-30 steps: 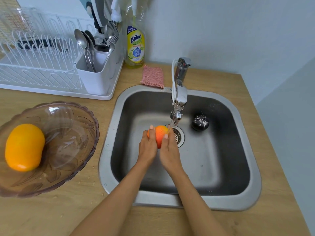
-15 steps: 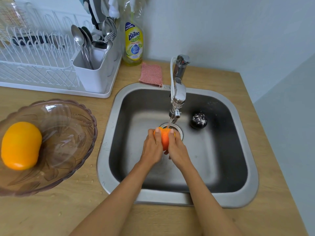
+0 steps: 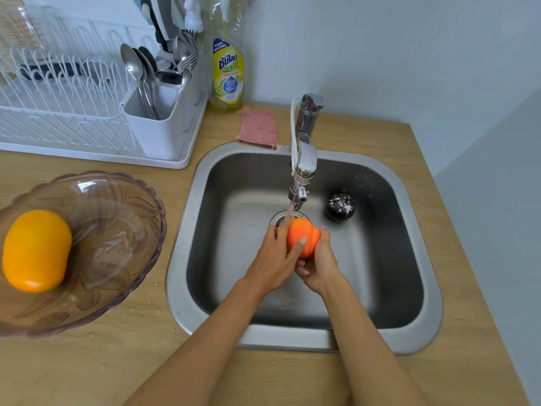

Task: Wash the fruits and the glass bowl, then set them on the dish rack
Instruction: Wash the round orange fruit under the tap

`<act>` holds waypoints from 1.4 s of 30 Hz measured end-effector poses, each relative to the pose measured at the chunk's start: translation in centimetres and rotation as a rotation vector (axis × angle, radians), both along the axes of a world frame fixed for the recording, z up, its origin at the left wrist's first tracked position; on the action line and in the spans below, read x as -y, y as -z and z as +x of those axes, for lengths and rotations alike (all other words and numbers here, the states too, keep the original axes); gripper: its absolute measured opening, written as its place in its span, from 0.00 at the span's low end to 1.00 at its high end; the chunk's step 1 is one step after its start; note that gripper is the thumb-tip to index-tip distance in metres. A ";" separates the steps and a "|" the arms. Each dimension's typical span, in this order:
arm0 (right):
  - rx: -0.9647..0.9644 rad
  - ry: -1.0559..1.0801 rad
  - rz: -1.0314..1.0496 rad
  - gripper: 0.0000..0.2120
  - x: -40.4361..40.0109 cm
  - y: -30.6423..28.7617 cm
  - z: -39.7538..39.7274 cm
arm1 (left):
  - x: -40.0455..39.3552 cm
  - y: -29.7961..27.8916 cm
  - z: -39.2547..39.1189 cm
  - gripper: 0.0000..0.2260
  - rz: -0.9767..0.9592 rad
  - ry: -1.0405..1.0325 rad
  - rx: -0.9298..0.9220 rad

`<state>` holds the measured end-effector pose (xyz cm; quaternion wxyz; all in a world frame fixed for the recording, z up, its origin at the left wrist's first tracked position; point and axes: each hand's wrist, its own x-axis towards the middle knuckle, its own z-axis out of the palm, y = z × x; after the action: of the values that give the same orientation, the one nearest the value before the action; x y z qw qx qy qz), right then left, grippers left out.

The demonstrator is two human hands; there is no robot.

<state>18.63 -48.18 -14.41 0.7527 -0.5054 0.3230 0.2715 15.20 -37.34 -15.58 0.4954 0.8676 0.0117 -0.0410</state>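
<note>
The left hand (image 3: 273, 256) curls its fingers over the near-left side of the peach-coloured fruit (image 3: 303, 236), thumb laid across its front. The right hand (image 3: 317, 266) cups the fruit from below and the right, fingertips showing at its far-right edge. Both hands grip it, holding it above the sink (image 3: 421, 326) floor, just near of the drain and right under the thin stream from the tap (image 3: 304, 159). A dark round fruit (image 3: 340, 206) lies on the sink floor, to the right of the drain. On the worktop (image 3: 123, 361) at its left edge stands the glass bowl (image 3: 123, 235) with an orange fruit (image 3: 36, 250) against its left wall. The dish rack (image 3: 67, 112) sits at the far-left corner, a detergent bottle (image 3: 228, 71) and a pink cloth (image 3: 258, 128) along the far edge
</note>
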 end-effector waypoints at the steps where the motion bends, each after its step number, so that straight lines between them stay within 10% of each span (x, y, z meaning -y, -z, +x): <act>1: 0.030 -0.030 -0.039 0.29 -0.2 -0.1 0.0 | -0.1 -0.1 0.1 0.22 -0.010 -0.034 0.018; 9: 0.254 -0.294 -0.366 0.22 -1.0 -0.7 -1.3 | -1.9 -0.6 1.0 0.19 -0.118 -0.348 -0.108; 20: 0.702 -0.497 -0.621 0.16 -0.4 -0.8 -2.7 | -1.7 -0.4 0.7 0.31 -0.182 -0.195 -0.455; 33: 0.461 -0.465 -0.662 0.19 -0.7 0.3 -2.6 | -1.6 0.1 -0.1 0.16 0.006 -0.114 -0.254; 42: 0.381 -0.349 -0.567 0.15 -0.4 -0.5 -2.8 | -1.8 -0.7 -1.4 0.19 -0.272 -0.114 -0.336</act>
<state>15.83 -47.77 -13.87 0.5722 -0.7822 0.1488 0.1966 13.75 -35.50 -14.89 0.6003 0.7718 0.1377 -0.1582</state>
